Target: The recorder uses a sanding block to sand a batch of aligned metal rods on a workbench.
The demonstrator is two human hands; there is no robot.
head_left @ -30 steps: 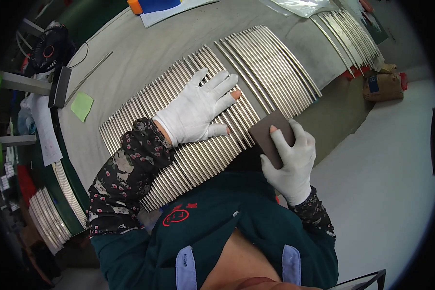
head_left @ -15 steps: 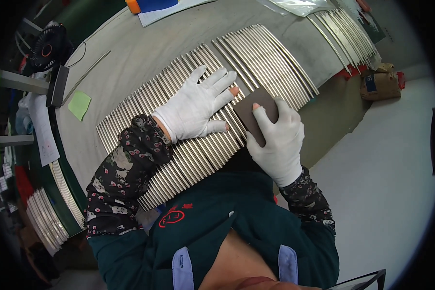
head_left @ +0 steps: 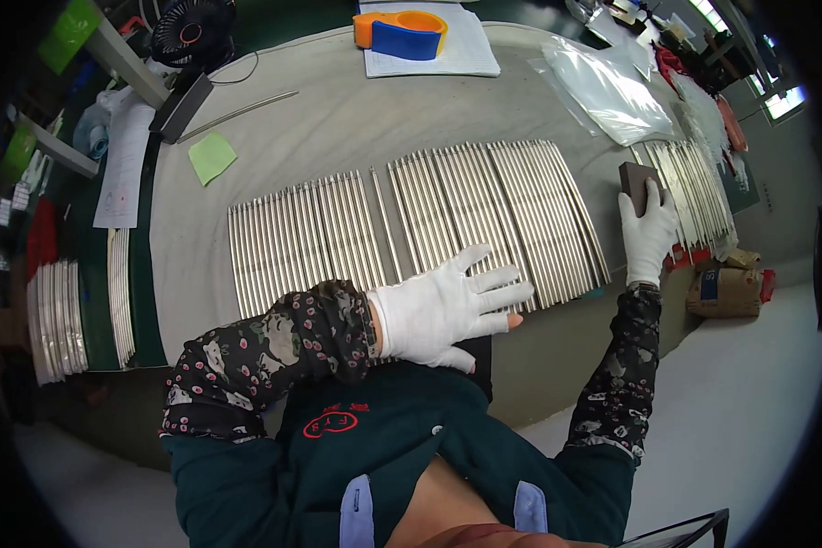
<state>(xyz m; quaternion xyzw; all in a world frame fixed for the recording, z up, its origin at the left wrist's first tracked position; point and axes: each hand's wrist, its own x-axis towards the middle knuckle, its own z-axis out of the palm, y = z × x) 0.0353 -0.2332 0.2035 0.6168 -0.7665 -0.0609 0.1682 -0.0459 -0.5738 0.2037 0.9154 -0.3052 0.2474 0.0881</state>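
Observation:
My left hand, in a white glove with bare fingertips, lies flat with fingers spread over the near ends of a row of thin silvery metal rods. The rods lie side by side across the table. On the left side of the row, one lone rod lies in a gap beside another group of rods. My right hand, gloved alike, grips a dark brown block at the table's right side. That block is beside a separate bundle of rods, apart from the main row.
Clear plastic bags lie at the far right. An orange and blue tape dispenser rests on white paper. At left are a green paper note, a thin loose rod and a black fan. A brown package stands off the right edge.
My right hand has carried the block from the row to the right side. My left hand has slid toward the row's near ends. A gap now shows around one rod; the view has shifted.

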